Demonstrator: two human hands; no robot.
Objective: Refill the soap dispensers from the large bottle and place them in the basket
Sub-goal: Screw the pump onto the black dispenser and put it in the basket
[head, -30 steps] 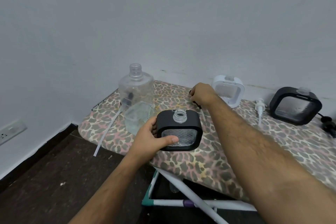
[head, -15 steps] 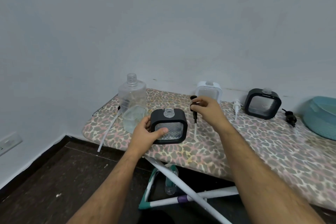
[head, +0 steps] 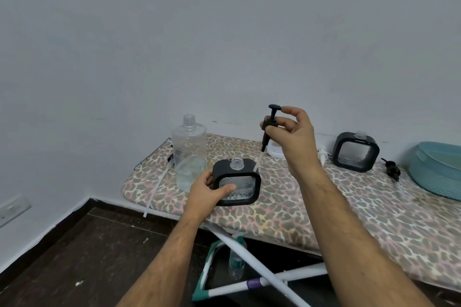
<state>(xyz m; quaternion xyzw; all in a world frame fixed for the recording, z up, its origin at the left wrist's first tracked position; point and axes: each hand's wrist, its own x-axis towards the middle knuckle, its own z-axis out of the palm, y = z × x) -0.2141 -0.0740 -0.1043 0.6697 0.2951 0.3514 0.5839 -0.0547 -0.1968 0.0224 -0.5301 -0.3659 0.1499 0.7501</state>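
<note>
Two hands work over a leopard-print ironing board (head: 311, 207) set against a pale wall. The left hand (head: 208, 192) grips a square black soap dispenser with a clear patterned window (head: 237, 182), thumb across its front and fingers curled round its left side; it stands upright near the board's front edge, its threaded neck uncapped. The right hand (head: 294, 134) pinches a black pump head with a clear dip tube (head: 268, 132) between thumb and fingertips, lifted above and to the right of that neck, the tube's tip just beside the dispenser's top right corner. A large clear plastic bottle (head: 189, 154), uncapped and partly filled, stands just left of the dispenser by the board's narrow end. A second black dispenser (head: 355, 152) stands at the back edge, well apart, with a teal basket (head: 434, 169) at the far right. Bare board lies between the right forearm and the basket.
</note>
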